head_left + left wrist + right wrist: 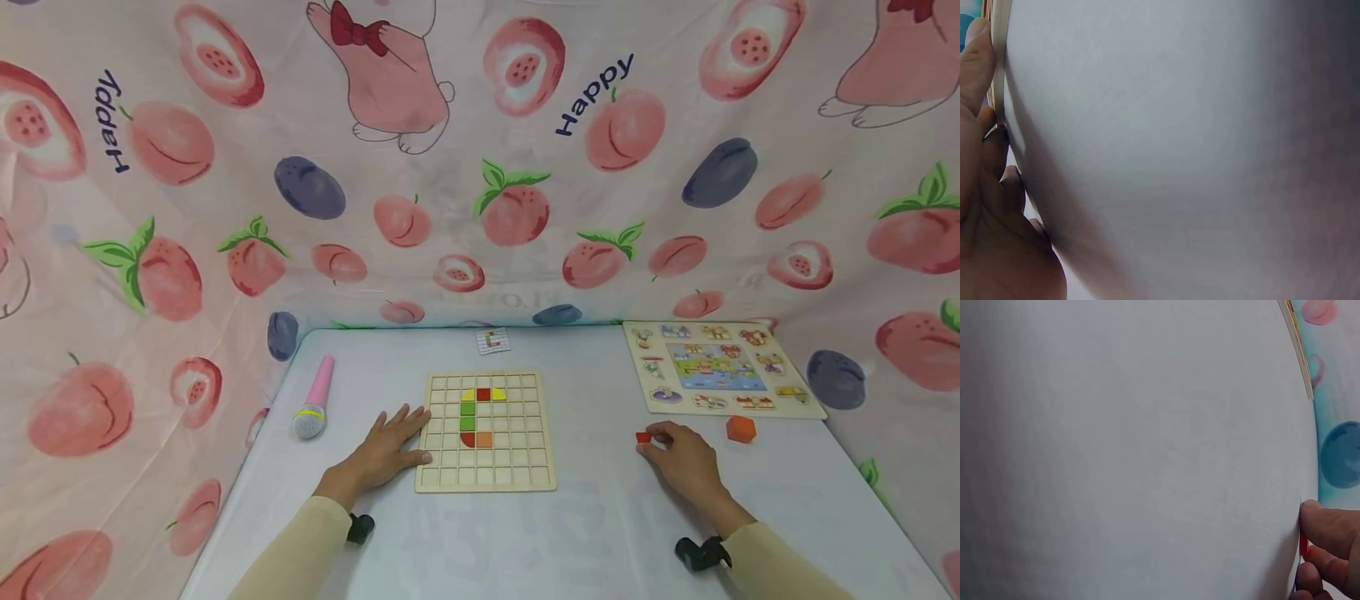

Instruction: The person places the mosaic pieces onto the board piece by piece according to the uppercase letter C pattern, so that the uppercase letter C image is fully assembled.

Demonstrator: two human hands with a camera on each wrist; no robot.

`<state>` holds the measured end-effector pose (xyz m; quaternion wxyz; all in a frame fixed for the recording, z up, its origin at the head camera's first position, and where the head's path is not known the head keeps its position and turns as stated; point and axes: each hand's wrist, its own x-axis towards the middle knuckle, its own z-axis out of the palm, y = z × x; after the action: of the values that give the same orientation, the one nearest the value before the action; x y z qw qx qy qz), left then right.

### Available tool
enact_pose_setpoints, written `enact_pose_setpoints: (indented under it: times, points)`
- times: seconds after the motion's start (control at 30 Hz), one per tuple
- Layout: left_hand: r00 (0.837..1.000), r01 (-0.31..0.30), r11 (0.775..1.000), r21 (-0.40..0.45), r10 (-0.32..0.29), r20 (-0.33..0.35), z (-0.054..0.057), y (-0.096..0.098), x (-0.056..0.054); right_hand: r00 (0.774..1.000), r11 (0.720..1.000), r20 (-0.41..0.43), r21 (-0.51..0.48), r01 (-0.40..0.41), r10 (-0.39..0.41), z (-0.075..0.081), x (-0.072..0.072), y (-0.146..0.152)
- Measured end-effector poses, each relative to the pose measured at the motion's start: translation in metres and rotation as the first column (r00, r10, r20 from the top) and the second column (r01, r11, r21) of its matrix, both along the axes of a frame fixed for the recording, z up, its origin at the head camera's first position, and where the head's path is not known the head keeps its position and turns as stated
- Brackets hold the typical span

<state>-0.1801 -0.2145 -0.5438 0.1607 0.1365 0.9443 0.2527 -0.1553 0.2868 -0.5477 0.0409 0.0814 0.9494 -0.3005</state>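
A wooden grid board point(517, 467) lies on the table. Set in its squares are a red tile point(483, 394) between two yellow rounded tiles point(498, 395), green tiles point(467, 415) below, then a red rounded tile point(468, 439) beside an orange tile point(484, 439). My left hand point(386, 450) lies with spread fingers at the board's left edge, its thumb and fingertips against the frame. Off to the right, my right hand point(686, 462) pinches a small red tile point(642, 437) between thumb and fingers, close over the table; the right wrist view shows only its thin red edge point(1304, 544).
Behind the board lies a small card point(492, 340) with a coloured grid pattern. A pink toy microphone point(315, 400) is at the left. At the back right is a picture puzzle board point(652, 400), with an orange block point(741, 429) in front of it. Fruit-print cloth point(450, 183) hangs behind the table.
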Motion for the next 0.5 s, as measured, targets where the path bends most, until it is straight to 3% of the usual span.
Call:
enact_pose_setpoints:
  times: [0.33, 0.5]
  points:
    - [1.000, 0.006, 1.000, 0.005, -0.006, -0.012, -0.0010, -0.0024, 0.0001, 1.000, 1.000, 0.004, -0.014, 0.018, -0.018, -0.0003, -0.0005, -0.0023]
    - [1.000, 0.013, 1.000, 0.010, -0.013, -0.019, -0.0028, -0.0033, -0.0003, 0.998, 0.996, -0.052, -0.083, 0.025, -0.029, -0.0009, -0.0037, -0.0081]
